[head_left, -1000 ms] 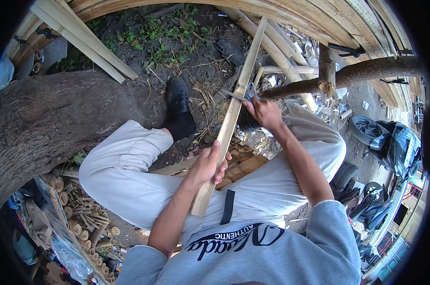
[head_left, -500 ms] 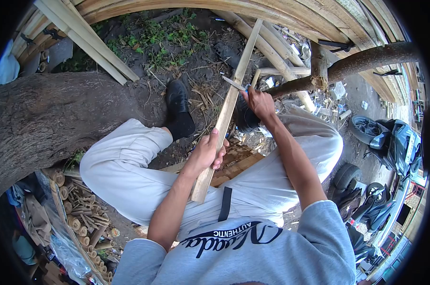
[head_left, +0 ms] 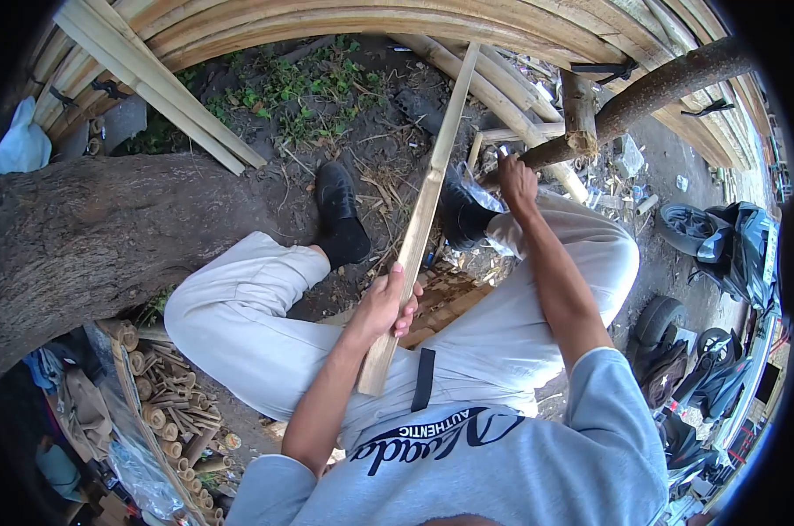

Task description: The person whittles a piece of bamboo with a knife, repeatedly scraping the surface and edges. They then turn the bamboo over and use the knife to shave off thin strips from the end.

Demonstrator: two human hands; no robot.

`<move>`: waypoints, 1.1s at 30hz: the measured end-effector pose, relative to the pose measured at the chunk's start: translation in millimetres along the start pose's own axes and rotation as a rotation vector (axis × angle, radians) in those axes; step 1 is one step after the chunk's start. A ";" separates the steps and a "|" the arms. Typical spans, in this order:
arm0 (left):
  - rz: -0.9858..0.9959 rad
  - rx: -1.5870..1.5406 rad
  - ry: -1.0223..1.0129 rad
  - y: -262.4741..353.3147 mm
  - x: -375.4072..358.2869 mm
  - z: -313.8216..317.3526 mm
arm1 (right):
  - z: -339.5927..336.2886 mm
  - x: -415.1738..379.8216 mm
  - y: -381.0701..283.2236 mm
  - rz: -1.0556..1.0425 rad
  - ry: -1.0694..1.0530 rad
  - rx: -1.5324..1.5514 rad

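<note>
A long, pale wooden strip point(head_left: 421, 210) slants from my lap up toward the stacked boards, with a notch-like mark near its middle. My left hand point(head_left: 386, 304) is wrapped round its lower part. To the right of the strip, my right hand point(head_left: 518, 182) is closed, apart from the wood and beside a thick branch point(head_left: 550, 151). A small pale end shows above its fingers; the rest of what it holds is hidden.
Stacked boards point(head_left: 344, 19) curve across the top. A tree trunk point(head_left: 107, 237) lies at the left, cut bamboo pieces point(head_left: 173, 394) at lower left. A motorcycle point(head_left: 739, 250) stands at right. A short stub point(head_left: 579, 114) sticks out from the branch.
My right hand has moved right, away from the strip, and the knife blade that lay across the wood no longer shows there. My left hand keeps its hold.
</note>
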State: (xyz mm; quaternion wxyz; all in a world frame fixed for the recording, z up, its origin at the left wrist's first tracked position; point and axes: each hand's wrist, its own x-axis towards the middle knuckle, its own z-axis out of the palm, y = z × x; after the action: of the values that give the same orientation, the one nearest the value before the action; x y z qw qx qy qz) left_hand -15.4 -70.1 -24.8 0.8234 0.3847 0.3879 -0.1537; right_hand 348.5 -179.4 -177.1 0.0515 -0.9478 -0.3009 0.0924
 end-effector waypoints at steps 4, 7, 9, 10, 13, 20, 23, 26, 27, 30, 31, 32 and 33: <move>0.080 -0.045 -0.026 14.0 17.4 -3.3 | 1.7 -32.0 -97.3 0.032 0.087 0.294; 0.077 -0.150 -0.087 8.6 18.7 -10.9 | -27.8 -29.2 -96.6 0.023 0.098 0.309; 0.087 -0.158 -0.076 7.0 14.2 -13.2 | -46.7 -26.9 -91.6 -0.011 0.122 0.368; 0.104 -0.167 -0.076 9.7 14.2 -13.6 | -53.3 -26.7 -90.1 -0.060 0.151 0.400; 0.148 -0.214 -0.063 17.3 20.4 -11.9 | -67.9 -35.7 -98.4 -0.113 0.074 0.480; 0.181 -0.248 -0.015 19.1 29.8 -16.8 | -81.7 -97.7 -152.1 -0.489 -0.188 0.398; 0.195 -0.203 -0.031 15.7 31.5 -24.3 | -73.3 -105.1 -154.8 -0.584 -0.152 0.275; 0.190 -0.184 -0.017 16.0 29.5 -22.1 | -71.7 -108.2 -151.9 -0.640 -0.070 0.179; 0.190 -0.189 -0.018 15.6 30.0 -21.8 | -70.2 -107.6 -150.7 -0.651 -0.050 0.151; 0.158 -0.186 -0.014 10.4 32.1 -20.7 | -55.8 -92.9 -141.9 -0.579 -0.007 0.064; 0.163 -0.185 -0.014 7.1 34.1 -20.1 | -52.6 -82.3 -136.4 -0.600 0.001 0.072; 0.168 -0.180 -0.014 4.9 36.1 -20.9 | -46.6 -75.0 -132.6 -0.620 0.020 0.100; 0.166 -0.180 -0.013 6.5 38.2 -22.9 | -44.7 -73.5 -135.7 -0.603 0.024 0.123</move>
State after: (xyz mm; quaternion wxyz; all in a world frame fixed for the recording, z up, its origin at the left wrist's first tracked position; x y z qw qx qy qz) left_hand 1.2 -46.9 -59.6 0.8670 0.3389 0.3615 -0.0521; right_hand 222.7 -113.5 -102.0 0.1375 -0.8120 -0.5616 0.0797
